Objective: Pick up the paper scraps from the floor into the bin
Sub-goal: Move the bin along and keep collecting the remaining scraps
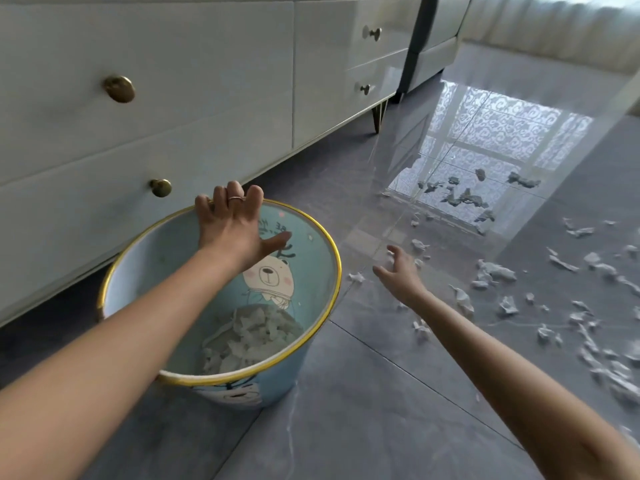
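Observation:
A light-blue bin (pixel 311 278) with a gold rim and a cartoon bear stands on the grey tile floor, with a heap of paper scraps (pixel 249 334) at its bottom. My left hand (pixel 232 226), wearing a ring, grips the bin's far rim, fingers curled over the edge and thumb inside. My right hand (pixel 401 275) hovers just above the floor to the right of the bin, fingers spread and empty. A small scrap (pixel 419 244) lies by its fingertips, and another (pixel 356 277) lies between hand and bin. Several more white scraps (pixel 491 271) are strewn further right.
A white dresser with brass knobs (pixel 119 89) stands close behind the bin on thin gold legs (pixel 377 117). A pale upholstered seat with dark legs (pixel 412 46) is behind it, a white curtain (pixel 554 29) at the far right. The glossy floor (pixel 485 140) mirrors a window.

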`<state>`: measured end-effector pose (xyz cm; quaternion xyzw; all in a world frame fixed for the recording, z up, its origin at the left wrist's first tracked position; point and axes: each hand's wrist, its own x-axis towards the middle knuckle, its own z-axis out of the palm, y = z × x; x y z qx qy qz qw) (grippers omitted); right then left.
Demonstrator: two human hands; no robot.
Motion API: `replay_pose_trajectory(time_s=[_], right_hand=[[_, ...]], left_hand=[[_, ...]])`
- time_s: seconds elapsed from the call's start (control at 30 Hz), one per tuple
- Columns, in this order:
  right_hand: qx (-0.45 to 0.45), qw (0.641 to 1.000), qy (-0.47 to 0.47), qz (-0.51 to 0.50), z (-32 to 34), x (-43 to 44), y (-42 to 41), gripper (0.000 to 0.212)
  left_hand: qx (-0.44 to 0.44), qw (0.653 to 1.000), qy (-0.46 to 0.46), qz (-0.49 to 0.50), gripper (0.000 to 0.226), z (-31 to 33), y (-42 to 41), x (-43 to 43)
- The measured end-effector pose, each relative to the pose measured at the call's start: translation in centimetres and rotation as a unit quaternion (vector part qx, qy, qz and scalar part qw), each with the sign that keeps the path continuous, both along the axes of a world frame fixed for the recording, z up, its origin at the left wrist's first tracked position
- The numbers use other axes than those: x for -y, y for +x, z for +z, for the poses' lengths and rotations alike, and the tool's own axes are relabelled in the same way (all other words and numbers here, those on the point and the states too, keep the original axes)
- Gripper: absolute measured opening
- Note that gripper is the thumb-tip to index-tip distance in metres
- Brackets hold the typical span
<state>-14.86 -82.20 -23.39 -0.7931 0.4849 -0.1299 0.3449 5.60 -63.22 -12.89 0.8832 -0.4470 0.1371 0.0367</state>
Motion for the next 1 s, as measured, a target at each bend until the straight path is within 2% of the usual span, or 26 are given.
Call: replay_pose_trajectory(time_s=[0.07, 0.1, 0.2, 0.3, 0.37, 0.4, 0.5, 0.57, 0.63, 0.67, 0.73, 0.8, 0.87, 0.93, 1.0], right_hand=[[-0.100, 0.995, -0.008, 0.009, -2.4, 2.6, -1.0, 0.077], [-0.120, 0.993, -0.003, -0.002, -3.1, 3.9, -1.1, 0.080], [-0.089, 0.992, 0.044, -0.072, -4.1, 7.0, -0.6, 0.078], [-0.127, 0.987, 0.068, -0.074, -5.9, 8.3, 1.1, 0.074], [-0.177, 0.982, 0.019, -0.069, -6.5, 7.9, 1.6, 0.073], [-0.175, 0.982, -0.003, -0.067, -7.1, 7.3, 2.6, 0.074], [-0.102, 0.992, -0.049, -0.058, -7.7, 5.4, 4.5, 0.074], [-0.088, 0.994, -0.067, -0.007, -7.7, 3.5, 5.3, 0.075], [-0.167, 0.975, -0.123, 0.075, -7.6, 2.2, 5.5, 0.075], [-0.207, 0.958, -0.168, 0.104, -7.4, 1.7, 5.4, 0.073], [-0.219, 0.928, -0.274, 0.130, -7.0, 1.0, 5.3, 0.062], [-0.222, 0.894, -0.363, 0.142, -7.0, 1.0, 4.8, 0.036], [-0.202, 0.894, -0.381, 0.123, -7.4, 1.6, 4.0, 0.015], [-0.220, 0.898, -0.355, 0.137, -7.4, 1.8, 3.3, 0.019], [-0.265, 0.894, -0.325, 0.160, -7.2, 1.9, 2.8, 0.011]], left_hand=[[0.000, 1.000, -0.015, -0.012, 0.073, -0.1, 0.2, 1.0], [0.004, 1.000, -0.025, -0.017, 0.072, -0.3, 0.3, 1.3], [0.012, 0.999, -0.044, -0.026, 0.071, -0.3, 0.3, 2.0], [0.012, 0.999, -0.027, -0.019, 0.068, -0.6, 0.6, 2.0], [0.013, 0.999, -0.020, -0.027, 0.068, -0.5, 0.3, 2.4], [0.016, 1.000, -0.012, -0.024, 0.069, -0.6, 0.5, 2.2], [0.021, 1.000, -0.003, -0.021, 0.070, -0.6, 0.7, 2.2], [0.020, 1.000, 0.000, -0.021, 0.070, -0.5, 0.7, 2.1], [0.017, 1.000, 0.000, -0.020, 0.070, -0.4, 0.6, 2.1], [0.017, 1.000, 0.003, -0.018, 0.070, -0.4, 0.6, 2.1], [0.021, 1.000, 0.012, -0.016, 0.070, -0.3, 0.5, 2.2], [0.025, 0.999, 0.016, -0.011, 0.070, -0.2, 0.4, 2.1], [0.029, 0.999, 0.020, -0.011, 0.069, -0.3, 0.4, 2.2], [0.033, 0.999, 0.024, -0.011, 0.069, -0.2, 0.4, 2.1], [0.035, 0.999, 0.023, -0.011, 0.069, -0.2, 0.5, 2.1]])
